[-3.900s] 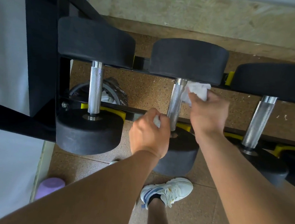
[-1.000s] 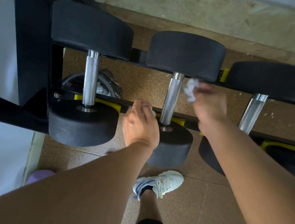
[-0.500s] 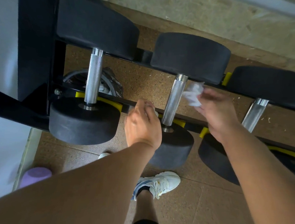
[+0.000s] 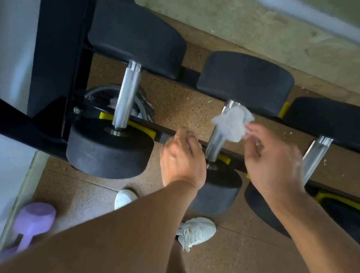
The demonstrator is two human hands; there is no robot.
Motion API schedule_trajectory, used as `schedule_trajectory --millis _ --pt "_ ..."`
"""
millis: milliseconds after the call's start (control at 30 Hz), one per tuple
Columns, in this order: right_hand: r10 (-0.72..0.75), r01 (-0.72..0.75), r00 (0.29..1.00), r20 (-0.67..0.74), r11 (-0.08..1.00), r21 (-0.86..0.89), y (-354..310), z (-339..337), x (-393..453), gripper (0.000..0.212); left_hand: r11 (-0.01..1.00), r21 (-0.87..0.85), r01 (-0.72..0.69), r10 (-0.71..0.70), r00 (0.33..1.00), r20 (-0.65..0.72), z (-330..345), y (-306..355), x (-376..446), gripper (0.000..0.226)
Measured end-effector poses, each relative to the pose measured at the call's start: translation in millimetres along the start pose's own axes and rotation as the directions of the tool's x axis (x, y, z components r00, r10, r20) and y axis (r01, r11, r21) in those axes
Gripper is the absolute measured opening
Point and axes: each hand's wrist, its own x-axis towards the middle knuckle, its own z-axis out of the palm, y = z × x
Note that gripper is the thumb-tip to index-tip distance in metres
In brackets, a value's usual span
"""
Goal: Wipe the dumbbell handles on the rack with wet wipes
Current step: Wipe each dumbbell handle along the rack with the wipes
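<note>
Three black dumbbells lie across the black rack (image 4: 58,62), their chrome handles pointing toward me. My right hand (image 4: 274,163) pinches a crumpled white wet wipe (image 4: 233,123) at its fingertips, and the wipe lies against the upper part of the middle handle (image 4: 213,147). My left hand (image 4: 182,158) is curled just left of that handle's lower end; a bit of white shows between its fingers, but I cannot tell what it is. The left handle (image 4: 127,95) and right handle (image 4: 315,155) are untouched.
Under the rack sits a bin (image 4: 142,105) lined with a black bag, with white scraps inside. A purple dumbbell (image 4: 31,223) lies on the cork-patterned floor at lower left. My white shoes (image 4: 196,231) stand below the middle dumbbell. A pale wall runs behind.
My right hand has brought the wipe leftward from beside the middle handle onto it. The camera has shifted, so the rack now sits further right and lower. My left hand stays put.
</note>
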Motion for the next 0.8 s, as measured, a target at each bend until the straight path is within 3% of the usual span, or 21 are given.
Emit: schedule_trajectory --millis 67,133,233,333,467,533,733,800 --pt "-0.187 0.164 0.963 -0.196 0.978 -0.127 -4.5 0.8 13.8 0.023 1.000 -0.005 0.016 -0.016 1.000 0.012 -0.6 0.8 -1.4 0.039" --pt "-0.306 0.271 0.941 -0.145 0.937 -0.220 -7.4 6.2 29.0 0.022 0.999 -0.011 0.031 -0.031 0.999 0.012 -1.2 1.3 -1.9 0.037" --pt "-0.407 0.401 0.913 0.041 0.872 -0.281 -6.9 13.6 49.5 0.028 0.999 -0.009 0.036 -0.036 0.999 0.006 -0.7 1.3 -2.2 0.029" --pt "-0.403 0.451 0.891 0.210 0.835 -0.316 -5.3 16.4 58.1 0.040 0.999 -0.018 0.048 -0.048 0.999 0.005 0.2 1.8 -2.2 0.026" --pt "-0.366 0.436 0.897 0.248 0.823 -0.364 -17.8 8.4 61.0 0.033 0.998 -0.031 0.062 -0.062 0.998 0.001 0.8 0.3 -1.7 0.025" --pt "-0.337 0.445 0.888 0.313 0.802 -0.400 -24.8 7.5 60.4 0.040 0.998 -0.030 0.054 -0.054 0.998 -0.005 1.9 -0.6 -1.4 0.025" --pt "-0.286 0.448 0.762 0.581 0.880 -0.154 -14.5 18.1 34.7 0.031 1.000 0.003 -0.004 0.004 0.999 -0.035 4.8 -3.8 -1.4 0.025" --pt "-0.266 0.378 0.791 0.551 0.921 -0.098 -11.3 18.9 33.2 0.036 1.000 0.013 -0.023 0.024 0.999 -0.048 4.6 -3.6 -2.1 0.025"
